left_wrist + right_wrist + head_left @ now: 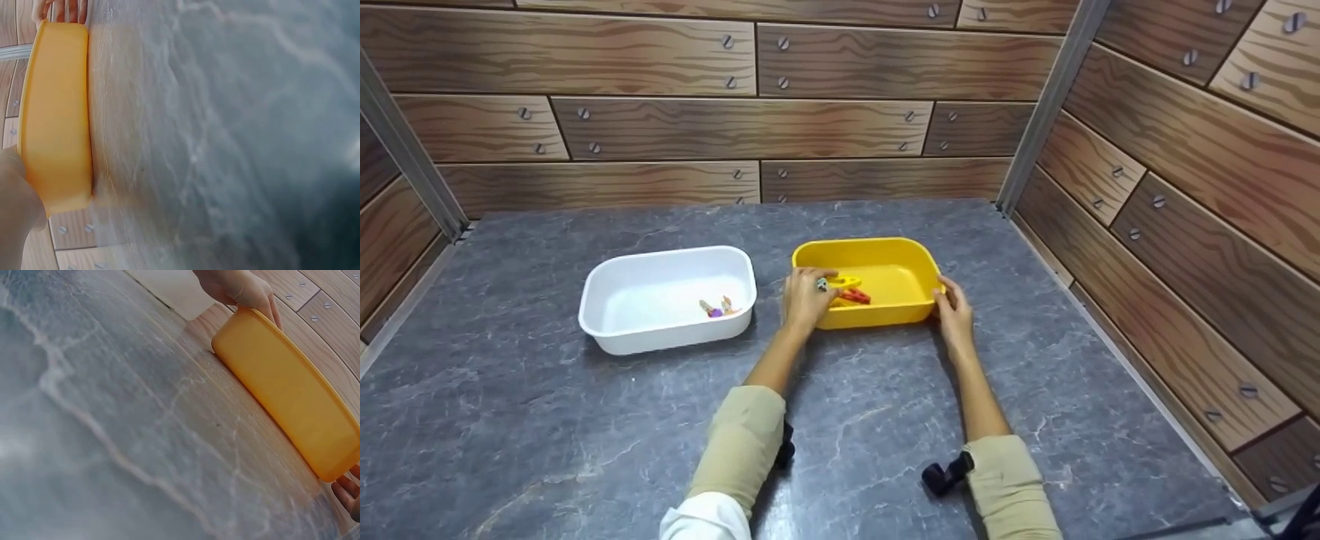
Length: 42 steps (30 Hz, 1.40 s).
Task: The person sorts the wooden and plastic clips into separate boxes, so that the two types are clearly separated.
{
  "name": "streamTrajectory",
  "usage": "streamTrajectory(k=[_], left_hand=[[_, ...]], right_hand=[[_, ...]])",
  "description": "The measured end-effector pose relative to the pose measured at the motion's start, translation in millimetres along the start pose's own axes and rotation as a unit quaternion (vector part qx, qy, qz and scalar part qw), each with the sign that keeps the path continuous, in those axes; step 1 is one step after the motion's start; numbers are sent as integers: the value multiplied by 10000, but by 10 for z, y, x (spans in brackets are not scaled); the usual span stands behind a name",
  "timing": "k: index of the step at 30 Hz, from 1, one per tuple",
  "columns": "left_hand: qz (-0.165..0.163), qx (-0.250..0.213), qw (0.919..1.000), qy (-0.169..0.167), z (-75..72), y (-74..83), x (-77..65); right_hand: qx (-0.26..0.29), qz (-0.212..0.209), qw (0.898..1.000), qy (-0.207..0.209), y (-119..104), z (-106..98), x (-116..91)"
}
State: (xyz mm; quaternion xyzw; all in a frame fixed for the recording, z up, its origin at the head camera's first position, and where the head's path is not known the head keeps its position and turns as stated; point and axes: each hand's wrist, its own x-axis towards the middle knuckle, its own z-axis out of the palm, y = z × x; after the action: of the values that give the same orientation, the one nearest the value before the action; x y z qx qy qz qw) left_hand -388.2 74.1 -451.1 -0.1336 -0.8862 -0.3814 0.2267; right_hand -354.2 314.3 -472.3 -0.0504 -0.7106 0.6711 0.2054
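A yellow plastic tub [885, 315] stands on the dark marbled table. My left hand [808, 300] reaches over its left end, with thumb and forefinger pinching a yellow clip [849, 282] that has a small teal-and-white piece at its near end. Just below lies a red clip [857, 296] inside the tub. At the tub's right end my right hand [956, 311] holds the rim, thumb toward the inside and fingers outside. Both wrist views show the tub's outer wall [59, 112], which hides its contents; the fingers [344, 490] of the right hand show at its lower end.
To the left stands a white tub [660, 334], with small colourful pieces [718, 309] in its near right corner. Wood-plank-patterned walls [847, 64] enclose the table at the back and sides. A black device [949, 474] sits on the right forearm.
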Motion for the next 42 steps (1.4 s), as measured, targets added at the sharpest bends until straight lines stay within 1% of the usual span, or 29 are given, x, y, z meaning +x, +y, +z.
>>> streamTrajectory(k=[10,22,30,32,35,37,38,39,42], left_hand=[[-164,32,9998,-122,-8,25,-10],[-174,12,9996,-242,-2,30,-5],[-213,-4,9992,-339,1,16,-20],[-184,-3,9992,-360,1,11,-27],[-79,-143,9994,-305,-5,-2,-49],[-30,-335,9990,-280,-22,-6,-55],[-19,-467,9985,-270,-37,-6,-57],[-35,-582,9979,-277,-58,-3,-57],[-54,-867,9957,-330,-155,8,-50]], right_hand=[[45,25,10000,-51,-4,-8,-9],[20,18,10000,-12,0,-10,-21],[33,95,9999,-20,21,-16,-29],[66,123,9999,-73,-39,-15,-64],[178,129,9997,-127,-24,-24,-71],[215,127,9996,-111,-9,-23,-70],[223,95,9997,-97,32,-26,-51],[202,61,9997,-77,69,-27,-35],[89,-135,9999,38,78,-20,-27]])
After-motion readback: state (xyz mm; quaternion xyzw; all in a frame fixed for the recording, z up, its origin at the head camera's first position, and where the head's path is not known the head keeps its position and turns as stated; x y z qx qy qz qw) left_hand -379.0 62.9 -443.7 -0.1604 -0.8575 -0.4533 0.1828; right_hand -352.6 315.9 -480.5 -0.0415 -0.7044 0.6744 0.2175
